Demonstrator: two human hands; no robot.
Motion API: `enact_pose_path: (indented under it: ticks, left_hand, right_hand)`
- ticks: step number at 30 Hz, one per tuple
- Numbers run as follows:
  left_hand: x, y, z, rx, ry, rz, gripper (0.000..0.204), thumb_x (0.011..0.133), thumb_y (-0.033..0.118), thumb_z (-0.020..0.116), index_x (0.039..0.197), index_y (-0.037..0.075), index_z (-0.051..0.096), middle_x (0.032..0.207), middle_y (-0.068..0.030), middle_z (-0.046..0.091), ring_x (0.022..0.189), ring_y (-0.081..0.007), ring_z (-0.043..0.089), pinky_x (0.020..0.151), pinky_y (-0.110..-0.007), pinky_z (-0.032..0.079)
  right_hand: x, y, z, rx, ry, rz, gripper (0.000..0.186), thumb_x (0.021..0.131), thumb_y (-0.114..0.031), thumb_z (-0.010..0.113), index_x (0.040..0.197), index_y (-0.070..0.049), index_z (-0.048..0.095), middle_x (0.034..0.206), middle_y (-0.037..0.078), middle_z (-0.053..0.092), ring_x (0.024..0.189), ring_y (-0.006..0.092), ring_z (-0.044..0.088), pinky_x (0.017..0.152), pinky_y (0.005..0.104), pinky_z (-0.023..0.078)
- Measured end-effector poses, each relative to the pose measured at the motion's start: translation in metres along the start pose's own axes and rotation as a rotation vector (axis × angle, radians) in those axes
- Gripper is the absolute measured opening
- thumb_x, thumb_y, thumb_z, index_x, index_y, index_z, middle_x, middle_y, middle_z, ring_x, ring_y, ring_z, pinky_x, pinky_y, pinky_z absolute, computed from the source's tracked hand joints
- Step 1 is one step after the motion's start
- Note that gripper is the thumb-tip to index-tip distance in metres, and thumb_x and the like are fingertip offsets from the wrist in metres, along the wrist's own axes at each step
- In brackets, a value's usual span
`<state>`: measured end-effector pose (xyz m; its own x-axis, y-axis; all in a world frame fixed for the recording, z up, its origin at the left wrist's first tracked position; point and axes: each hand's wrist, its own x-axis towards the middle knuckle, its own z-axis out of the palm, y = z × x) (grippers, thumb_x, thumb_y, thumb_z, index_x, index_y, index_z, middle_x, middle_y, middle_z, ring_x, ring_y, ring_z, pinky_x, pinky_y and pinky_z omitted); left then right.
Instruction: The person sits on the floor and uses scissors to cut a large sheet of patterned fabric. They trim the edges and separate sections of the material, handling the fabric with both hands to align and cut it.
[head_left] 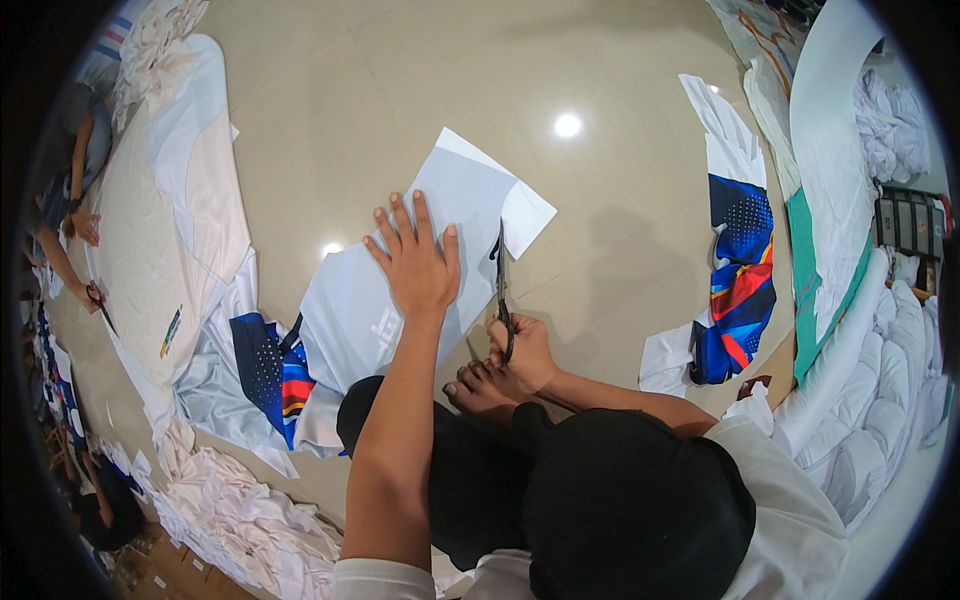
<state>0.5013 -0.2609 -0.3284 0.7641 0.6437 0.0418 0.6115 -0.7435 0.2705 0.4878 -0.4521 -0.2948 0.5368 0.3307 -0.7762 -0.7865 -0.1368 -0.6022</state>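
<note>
A pale white fabric panel (340,300) lies on the floor in front of me, with faint white printing near my wrist. My left hand (415,265) rests flat on it, fingers spread. My right hand (528,352) grips black-handled scissors (502,285) by the loops. Their blades point away from me along the panel's right edge, where a white corner piece (530,215) sticks out. Whether the blades are parted is hard to tell. Close beside my right hand is my bare foot (485,388).
Blue, red and yellow printed fabric (272,375) lies left of the panel. Similar printed pieces (740,270) are stacked on the right. Cream cloth (150,240) spreads at left, where another person's hand (85,225) and red-handled scissors (95,294) show. White rolls (850,400) line the right side.
</note>
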Motion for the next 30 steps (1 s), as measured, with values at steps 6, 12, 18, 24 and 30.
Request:
enact_pose_path:
  ticks: [6,12,18,24,30]
  left_hand:
    - [0.001,0.0,0.0,0.011,-0.014,-0.003,0.07,0.111,0.051,0.038,0.171,0.017,0.026,0.177,-0.0165,0.021,0.163,-0.0445,0.013,0.128,-0.068,0.006]
    - [0.001,-0.001,0.0,-0.005,-0.033,-0.013,0.072,0.11,0.053,0.04,0.171,0.018,0.027,0.178,-0.0159,0.018,0.164,-0.0437,0.011,0.129,-0.067,0.002]
    - [0.001,0.0,-0.001,0.005,-0.035,-0.011,0.072,0.11,0.053,0.04,0.171,0.018,0.027,0.178,-0.0157,0.018,0.163,-0.0439,0.012,0.129,-0.067,0.003]
    - [0.0,0.001,-0.003,-0.001,-0.013,0.001,0.069,0.111,0.049,0.04,0.171,0.017,0.027,0.177,-0.0167,0.021,0.163,-0.0448,0.014,0.127,-0.069,0.007]
    - [0.0,0.0,-0.002,0.005,-0.022,0.0,0.07,0.111,0.05,0.04,0.171,0.017,0.027,0.177,-0.0163,0.02,0.163,-0.0444,0.013,0.128,-0.068,0.006]
  right_hand:
    - [-0.004,-0.006,0.01,0.027,-0.002,0.023,0.027,0.096,-0.021,0.073,0.084,-0.001,0.059,0.066,0.004,0.058,0.051,0.012,0.057,0.046,0.0282,0.044]
    - [-0.002,-0.02,0.024,0.049,0.011,0.021,0.028,0.098,-0.025,0.074,0.088,-0.001,0.062,0.067,0.003,0.058,0.052,0.0131,0.057,0.047,0.0282,0.044]
    - [0.007,-0.012,0.027,0.046,0.034,-0.01,0.026,0.098,-0.024,0.073,0.089,-0.002,0.063,0.068,0.002,0.057,0.052,0.0134,0.055,0.049,0.0282,0.046]
    - [0.009,-0.007,0.03,0.076,0.039,-0.003,0.024,0.098,-0.021,0.072,0.089,-0.002,0.062,0.068,0.003,0.057,0.053,0.0133,0.055,0.05,0.0277,0.045]
    - [0.009,-0.006,0.032,0.107,0.037,-0.014,0.024,0.098,-0.022,0.072,0.09,-0.001,0.063,0.068,0.003,0.06,0.053,0.0115,0.058,0.049,0.0274,0.045]
